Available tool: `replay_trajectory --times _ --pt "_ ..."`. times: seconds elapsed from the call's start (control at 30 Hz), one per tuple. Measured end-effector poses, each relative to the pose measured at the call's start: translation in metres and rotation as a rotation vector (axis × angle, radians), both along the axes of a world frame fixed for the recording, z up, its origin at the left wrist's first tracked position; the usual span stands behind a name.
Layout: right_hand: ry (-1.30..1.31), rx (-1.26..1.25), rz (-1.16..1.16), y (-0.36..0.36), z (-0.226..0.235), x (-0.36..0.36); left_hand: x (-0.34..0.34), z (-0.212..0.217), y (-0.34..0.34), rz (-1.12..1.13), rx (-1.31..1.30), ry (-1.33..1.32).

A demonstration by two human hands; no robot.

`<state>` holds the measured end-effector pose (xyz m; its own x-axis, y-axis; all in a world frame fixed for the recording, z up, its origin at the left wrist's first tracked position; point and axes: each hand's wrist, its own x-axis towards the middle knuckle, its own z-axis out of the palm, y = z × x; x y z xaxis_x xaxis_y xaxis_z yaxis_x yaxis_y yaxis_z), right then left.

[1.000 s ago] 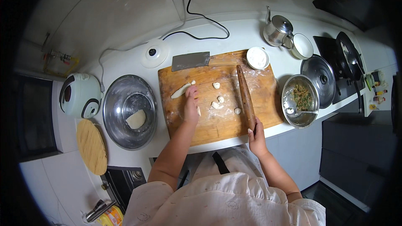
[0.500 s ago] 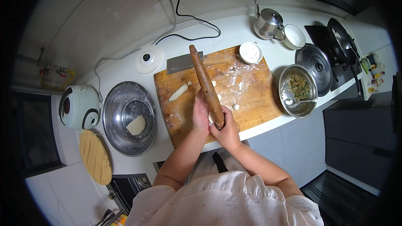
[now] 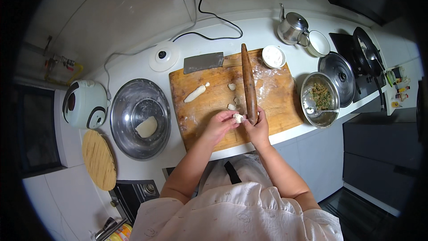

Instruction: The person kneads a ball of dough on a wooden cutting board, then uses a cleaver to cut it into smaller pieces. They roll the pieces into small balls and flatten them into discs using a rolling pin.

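A small white dough piece [image 3: 238, 118] sat between the two hands, over the six o'clock part of the wooden board [image 3: 278, 114]. The left hand [image 3: 224, 124] had its grip closed on that piece, fingertips pinching it from the nine o'clock side. The right hand [image 3: 257, 130] had its grip wrapped around the near end of the brown rolling pin [image 3: 248, 85], with its thumb close against the dough; whether the thumb pressed on it could not be told. The pin slanted up from that hand, its far end pointing just short of twelve o'clock.

Directions from here were taken from the held piece. Near it, toward twelve o'clock, lay a few small dough lumps [image 3: 232, 86] on the board. At ten o'clock lay a pale dough strip [image 3: 194, 94], a little bit of dough by its upper end. At eleven o'clock a cleaver [image 3: 203, 63] lay across the board's far edge, and at one o'clock stood a white bowl [image 3: 273, 56] of white powder.

Farther out on the white tabletop [image 3: 258, 35], a steel bowl [image 3: 307, 112] with chopped filling and a spoon stood between two and three o'clock. A wide steel basin [image 3: 119, 129] holding a larger dough chunk [image 3: 146, 127] stood at nine o'clock. A metal kettle [image 3: 293, 27] stood at one o'clock and a dark lid [image 3: 336, 79] lay at two.
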<state>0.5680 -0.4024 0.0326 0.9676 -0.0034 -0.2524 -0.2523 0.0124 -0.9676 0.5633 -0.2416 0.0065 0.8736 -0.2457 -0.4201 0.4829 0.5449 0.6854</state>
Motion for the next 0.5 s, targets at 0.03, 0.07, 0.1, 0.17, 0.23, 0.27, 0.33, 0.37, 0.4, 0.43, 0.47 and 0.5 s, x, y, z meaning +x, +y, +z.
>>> replay_trajectory --times 0.03,0.07,0.1,0.17,0.23,0.27,0.33,0.37,0.4,0.43,0.47,0.5 --pt "-0.005 0.008 -0.009 -0.001 0.003 -0.001 0.002 -0.009 -0.001 0.05 0.043 0.027" --pt "-0.01 0.018 -0.018 -0.001 0.006 -0.002 0.004 -0.017 0.0 0.1 0.088 0.053" --pt "-0.014 0.028 -0.027 -0.002 0.007 -0.003 0.006 -0.025 0.003 0.129 0.244 -0.003" --pt "-0.022 -0.095 -0.052 -0.014 0.001 -0.004 0.015 -0.027 0.012 0.183 0.558 -0.12" --pt "-0.037 -0.19 -0.087 -0.027 -0.001 -0.006 0.021 -0.029 0.024 0.288 0.778 -0.243" --pt "-0.045 -0.214 -0.096 -0.035 -0.005 -0.007 0.025 -0.031 0.03 0.309 0.935 -0.35" --pt "-0.058 -0.262 -0.118 -0.049 -0.017 -0.011 0.028 -0.014 0.025 0.199 1.146 -0.421" --pt "-0.08 -0.252 -0.135 -0.053 -0.015 -0.013 0.028 -0.004 0.021 0.144 1.249 -0.454" --pt "-0.046 -0.243 -0.142 -0.055 -0.015 -0.016 0.026 -0.005 0.018 0.098 1.319 -0.615" --pt "-0.014 -0.233 -0.149 -0.058 -0.016 -0.018 0.021 -0.006 0.015 0.052 1.385 -0.781" --pt "0.018 -0.222 -0.156 -0.06 -0.016 -0.02 0.015 -0.008 0.011 0.004 1.446 -0.948" --pt "0.01 -0.216 -0.163 -0.062 -0.017 -0.022 0.01 -0.012 0.006 -0.034 1.433 -0.947"
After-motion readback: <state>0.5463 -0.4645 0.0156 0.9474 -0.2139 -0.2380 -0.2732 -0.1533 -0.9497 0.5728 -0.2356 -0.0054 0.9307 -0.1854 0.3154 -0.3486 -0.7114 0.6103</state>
